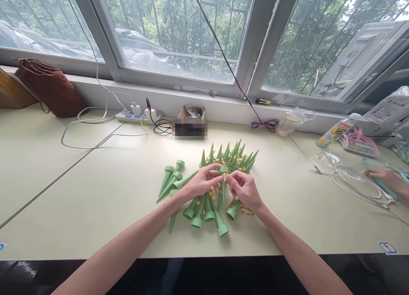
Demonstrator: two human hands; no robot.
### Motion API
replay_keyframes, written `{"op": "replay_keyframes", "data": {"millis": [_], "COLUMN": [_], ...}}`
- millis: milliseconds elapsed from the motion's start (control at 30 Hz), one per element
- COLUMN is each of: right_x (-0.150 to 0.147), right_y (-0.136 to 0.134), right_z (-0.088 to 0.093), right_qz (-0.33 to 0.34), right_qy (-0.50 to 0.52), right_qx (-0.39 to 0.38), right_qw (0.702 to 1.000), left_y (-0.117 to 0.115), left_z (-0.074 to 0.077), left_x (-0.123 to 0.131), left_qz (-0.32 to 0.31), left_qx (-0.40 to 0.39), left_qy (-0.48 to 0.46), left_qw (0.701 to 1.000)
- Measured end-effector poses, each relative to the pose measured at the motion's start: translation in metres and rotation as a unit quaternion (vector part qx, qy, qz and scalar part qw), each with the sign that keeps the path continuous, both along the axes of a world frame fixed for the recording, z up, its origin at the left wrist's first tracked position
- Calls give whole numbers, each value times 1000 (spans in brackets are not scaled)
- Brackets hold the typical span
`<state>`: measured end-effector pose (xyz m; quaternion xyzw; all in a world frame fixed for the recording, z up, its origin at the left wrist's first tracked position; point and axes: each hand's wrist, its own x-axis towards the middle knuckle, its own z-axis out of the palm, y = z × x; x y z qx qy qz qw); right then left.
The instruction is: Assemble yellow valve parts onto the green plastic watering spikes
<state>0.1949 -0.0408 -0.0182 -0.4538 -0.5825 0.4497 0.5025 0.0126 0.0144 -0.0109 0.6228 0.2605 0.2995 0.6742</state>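
My left hand is closed round a green plastic watering spike, its wide cap up and its tip pointing down. Between the fingertips of my right hand is a small yellow valve, held against the side of that spike. Under and in front of my hands lie several loose green spikes, their caps toward me. More loose yellow valves lie by my right wrist. Behind my hands, a cluster of spikes stands tip up, with yellow pieces among them. Several more spikes lie to the left.
A power strip with cables and a small cardboard box stand along the windowsill. At the right are a spray can, a pink packaged item and a white cable. Another person's hand holds something teal there.
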Motion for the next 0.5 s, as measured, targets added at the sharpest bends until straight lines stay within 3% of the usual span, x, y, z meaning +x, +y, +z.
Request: {"op": "replay_keyframes", "data": {"millis": [200, 500], "right_x": [3, 9], "right_y": [2, 5], "right_z": [-3, -7], "right_qz": [10, -37], "right_qy": [-4, -12], "right_qx": [34, 87], "right_qw": [999, 995], "left_y": [0, 0], "left_z": [1, 1], "left_x": [-1, 2], "left_qz": [-18, 40], "left_qx": [10, 37], "left_qy": [13, 36], "left_qw": [1000, 998]}}
